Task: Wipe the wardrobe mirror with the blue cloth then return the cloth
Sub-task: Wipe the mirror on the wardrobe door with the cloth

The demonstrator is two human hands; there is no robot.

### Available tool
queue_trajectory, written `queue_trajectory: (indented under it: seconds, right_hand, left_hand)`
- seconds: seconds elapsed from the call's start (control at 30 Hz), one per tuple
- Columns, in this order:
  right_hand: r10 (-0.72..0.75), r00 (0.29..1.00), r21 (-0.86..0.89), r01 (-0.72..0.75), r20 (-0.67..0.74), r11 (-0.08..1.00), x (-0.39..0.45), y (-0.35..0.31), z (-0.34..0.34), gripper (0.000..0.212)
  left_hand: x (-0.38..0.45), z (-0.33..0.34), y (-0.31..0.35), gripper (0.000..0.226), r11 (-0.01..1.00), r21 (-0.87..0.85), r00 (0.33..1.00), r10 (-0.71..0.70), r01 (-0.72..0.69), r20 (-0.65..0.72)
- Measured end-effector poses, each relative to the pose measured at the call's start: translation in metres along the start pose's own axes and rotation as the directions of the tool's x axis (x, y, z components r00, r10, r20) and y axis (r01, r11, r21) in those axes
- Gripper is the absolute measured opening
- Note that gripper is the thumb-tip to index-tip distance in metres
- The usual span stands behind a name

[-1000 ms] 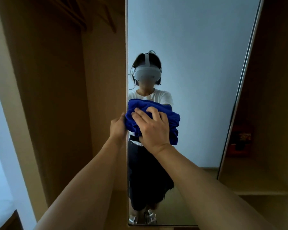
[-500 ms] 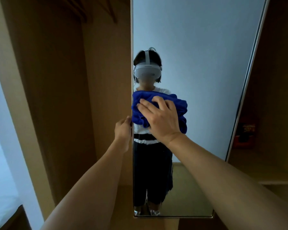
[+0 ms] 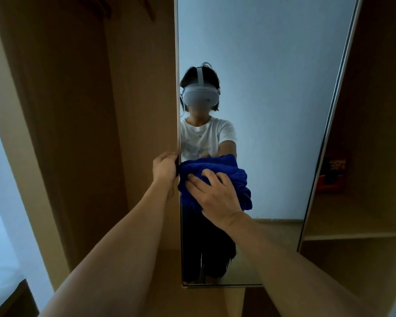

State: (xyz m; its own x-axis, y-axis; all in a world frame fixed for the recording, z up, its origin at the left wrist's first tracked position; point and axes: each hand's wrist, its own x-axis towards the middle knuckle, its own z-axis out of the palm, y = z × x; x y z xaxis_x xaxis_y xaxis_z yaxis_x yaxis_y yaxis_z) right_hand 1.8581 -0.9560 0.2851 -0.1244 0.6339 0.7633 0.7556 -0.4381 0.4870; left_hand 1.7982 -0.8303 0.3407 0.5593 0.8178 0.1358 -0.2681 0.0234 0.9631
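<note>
Right hand (image 3: 215, 195) spread, fingers pressing bunched cloth (image 3: 217, 170) against mirror (image 3: 272, 110), just beside left hand (image 3: 164, 171) curled round the mirror's edge. Probably soft, light, bunching easily; best pressed flat-palmed at its middle. Behind, glass: fragile, slippery.

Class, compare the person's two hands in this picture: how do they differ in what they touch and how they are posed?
The left hand grips the edge of the mirror, fingers curled round it; the right hand lies on the blue cloth, fingers spread. The left hand sits slightly higher than the right. Both arms reach forward to the mirror.
</note>
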Motion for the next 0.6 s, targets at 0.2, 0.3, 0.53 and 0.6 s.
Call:
queue_trajectory:
  seconds: [0.2,0.3,0.53,0.6]
  right_hand:
    - [-0.038,0.999,-0.005,0.038,0.027,0.999,0.018,0.016,-0.015,0.039]
    - [0.044,0.999,-0.007,-0.044,-0.008,0.999,0.036,0.022,-0.02,0.039]
    - [0.001,1.0,-0.014,-0.001,-0.031,1.0,0.003,-0.001,0.009,0.041]
    - [-0.007,1.0,-0.026,0.007,-0.01,1.0,-0.014,-0.014,0.021,0.04]
  left_hand:
    - [-0.005,-0.006,-0.01,0.021,1.0,0.023,0.997,-0.002,0.001,0.078]
    - [-0.003,-0.009,-0.04,0.026,0.987,0.129,0.994,-0.099,0.092,0.046]
    - [0.003,-0.016,-0.07,0.026,0.983,0.116,0.987,-0.151,0.144,0.048]
    - [0.007,-0.016,-0.072,0.022,0.986,0.104,0.99,-0.134,0.13,0.041]
